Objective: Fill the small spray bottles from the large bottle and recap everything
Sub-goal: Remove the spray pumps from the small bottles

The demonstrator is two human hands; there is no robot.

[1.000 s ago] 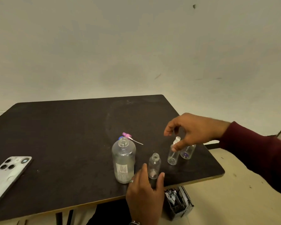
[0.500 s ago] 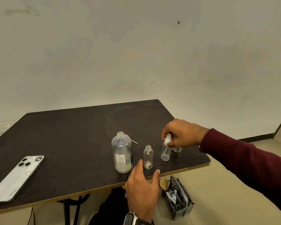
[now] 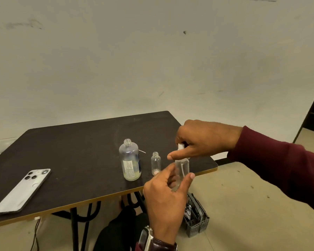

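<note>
Fingers [image 3: 172, 173] of the left hand [image 3: 166, 198] curl round the lower body of a small clear spray bottle [image 3: 182, 169], thumb on one side and forefinger on the other, holding it upright above the near right edge of the surface [image 3: 76, 160]. Right hand [image 3: 205, 140], in a maroon sleeve [image 3: 283, 171], pinches the white spray cap [image 3: 181, 147] at the bottle's neck, thumb extended across the front; whether the cap is seated cannot be told. Second small bottle [image 3: 156, 163] stands uncapped on the surface, just left of the held one and apart from it. Large bottle [image 3: 130, 160] stands upright further left, neck open, a pale liquid low inside. White phone [image 3: 24, 190] lies face down near the left edge. Watch [image 3: 148, 237] on the left wrist. Grey perforated basket [image 3: 198, 220] sits on the floor under the right corner.
</note>
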